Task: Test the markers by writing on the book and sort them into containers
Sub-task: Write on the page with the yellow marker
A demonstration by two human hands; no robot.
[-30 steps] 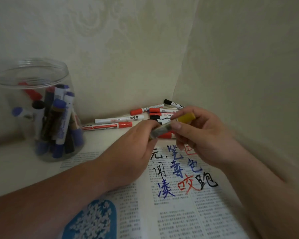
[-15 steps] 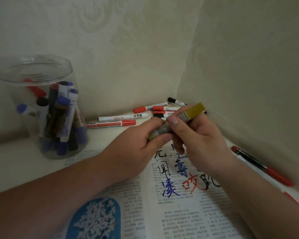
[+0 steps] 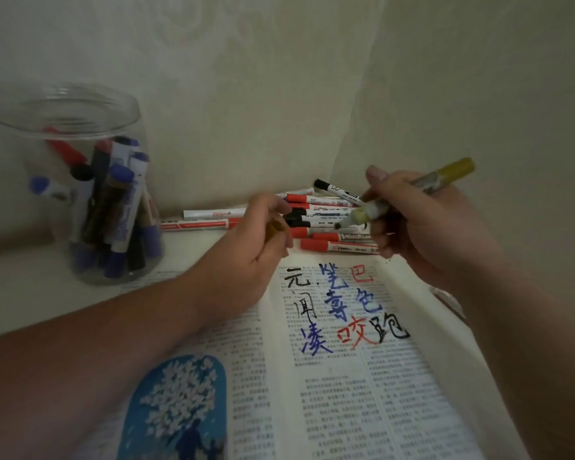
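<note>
Whereas both hands were joined on the capped marker 0.5 s ago, they now sit apart: the cap is off. The left hand has pulled away toward 9 o'clock with its fingers curled round the cap, of which only a yellowish sliver shows. The right hand pinches the gold marker mid-barrel, nib aimed toward 8 o'clock and tail toward 2 o'clock, held in the air above the top edge of the book, not touching the page.

Judgement: uncapping is done and the write test comes next. The page already carries black, blue and red characters with free space below them.

The jar stands at 10 o'clock, well apart from the hands, with several markers inside. The pile of markers lies at 12 o'clock just beyond the book, looking untested.

Hard to make out:
- The nib looks dark, so the ink colour cannot be told.
- The barrel label is blurred.
- Only 1 container is in view, and any other is out of frame.
- A pen-like object at 3 o'clock is blurred and partly behind the right forearm.
- The left forearm covers much of the left page, and the book's bottom edge is cut off.
</note>
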